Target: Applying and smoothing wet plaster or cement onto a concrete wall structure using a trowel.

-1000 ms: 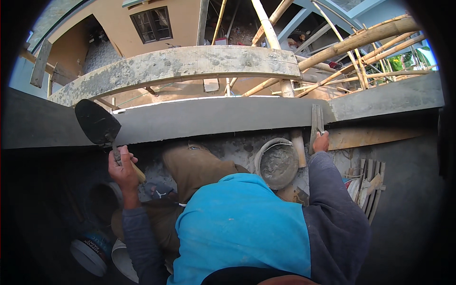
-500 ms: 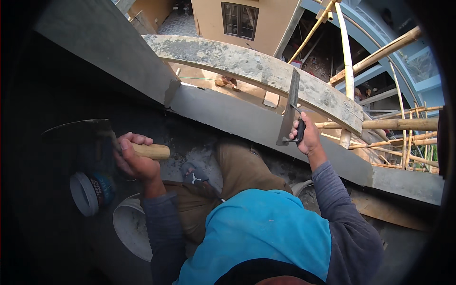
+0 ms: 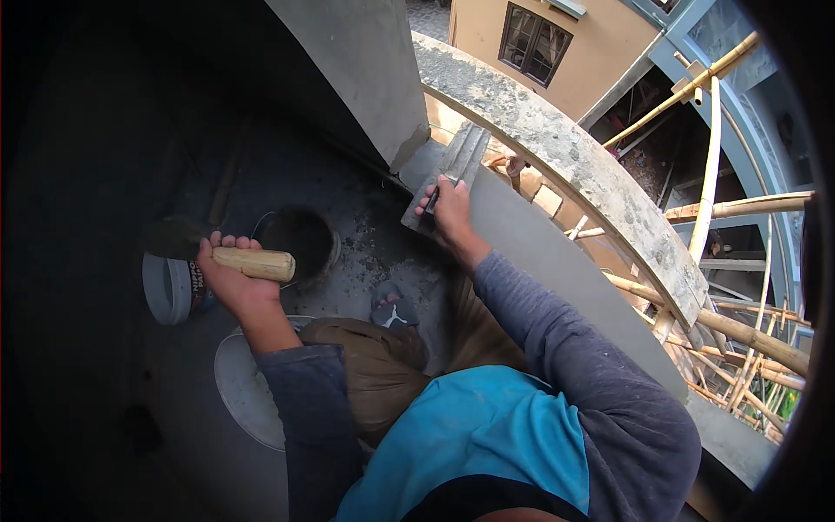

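My left hand (image 3: 237, 277) is closed round the wooden handle of a bricklayer's trowel (image 3: 255, 264), whose dark blade points left over the shaded floor. My right hand (image 3: 454, 216) grips the black handle of a plastering trowel (image 3: 466, 150). Its long, flat, cement-smeared blade lies over the grey top of a low wall (image 3: 531, 244), beside the corner where a taller grey wall (image 3: 370, 65) begins. Whether the blade presses on the cement there, I cannot tell. Part of the handle is hidden by my fingers.
On the shaded floor stand a dark bucket (image 3: 329, 252), a white paint pail (image 3: 165, 291) and a large pale tub (image 3: 243, 383) by my left forearm. Beyond the low wall runs a curved, cement-spattered plank (image 3: 557, 130), with bamboo scaffold poles (image 3: 709, 174) at the right and a drop below.
My right hand has carried the plastering trowel leftward along the low wall to the corner and tilted it over. The view has turned left, and the left hand's trowel has lowered.
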Action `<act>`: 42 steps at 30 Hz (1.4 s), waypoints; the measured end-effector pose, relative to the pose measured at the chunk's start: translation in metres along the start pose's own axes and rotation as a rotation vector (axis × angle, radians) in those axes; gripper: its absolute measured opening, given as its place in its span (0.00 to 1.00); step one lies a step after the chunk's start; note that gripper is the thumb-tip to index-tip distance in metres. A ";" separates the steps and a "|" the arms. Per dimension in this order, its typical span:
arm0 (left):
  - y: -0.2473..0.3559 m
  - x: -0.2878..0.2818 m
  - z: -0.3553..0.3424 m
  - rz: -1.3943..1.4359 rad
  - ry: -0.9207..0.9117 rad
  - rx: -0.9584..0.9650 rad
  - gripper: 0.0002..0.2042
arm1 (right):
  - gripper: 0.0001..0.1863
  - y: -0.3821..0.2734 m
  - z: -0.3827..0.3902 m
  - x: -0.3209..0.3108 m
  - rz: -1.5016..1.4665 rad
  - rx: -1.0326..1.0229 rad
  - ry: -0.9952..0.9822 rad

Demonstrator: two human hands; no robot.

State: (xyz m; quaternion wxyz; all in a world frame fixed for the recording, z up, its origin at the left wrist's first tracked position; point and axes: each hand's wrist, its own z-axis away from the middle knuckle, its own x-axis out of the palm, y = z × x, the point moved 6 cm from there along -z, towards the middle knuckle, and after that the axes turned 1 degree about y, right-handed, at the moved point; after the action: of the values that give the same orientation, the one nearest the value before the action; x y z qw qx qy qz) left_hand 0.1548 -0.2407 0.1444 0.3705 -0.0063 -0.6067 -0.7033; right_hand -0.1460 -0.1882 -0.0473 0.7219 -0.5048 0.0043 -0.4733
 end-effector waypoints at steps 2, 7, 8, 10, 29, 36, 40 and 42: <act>-0.005 -0.001 -0.002 -0.007 -0.009 -0.028 0.09 | 0.10 0.013 -0.010 0.015 0.004 0.023 0.002; -0.008 0.006 -0.003 0.019 -0.053 -0.064 0.10 | 0.09 0.028 -0.025 0.036 0.003 0.025 0.045; -0.009 0.007 -0.003 0.022 -0.052 -0.060 0.10 | 0.09 0.031 -0.027 0.038 0.010 0.030 0.046; -0.009 0.011 -0.001 0.015 -0.054 -0.059 0.10 | 0.10 0.036 -0.029 0.044 -0.040 0.030 0.051; -0.025 0.014 -0.007 -0.031 -0.077 -0.098 0.12 | 0.12 0.033 -0.043 0.022 0.001 -0.045 0.267; -0.014 0.013 0.000 -0.022 -0.053 -0.046 0.12 | 0.13 0.011 0.005 -0.069 -0.011 -0.101 0.454; -0.014 0.014 0.000 -0.033 -0.085 -0.051 0.13 | 0.12 0.003 0.025 -0.049 0.056 -0.128 0.273; -0.016 0.015 -0.001 -0.022 -0.106 -0.046 0.13 | 0.11 0.015 0.016 -0.015 0.043 -0.081 0.151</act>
State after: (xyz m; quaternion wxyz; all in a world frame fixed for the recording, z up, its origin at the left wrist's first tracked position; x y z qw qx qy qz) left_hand 0.1359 -0.2491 0.1371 0.3295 -0.0455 -0.6091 -0.7200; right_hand -0.1361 -0.1658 -0.0578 0.7085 -0.4965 0.0887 -0.4936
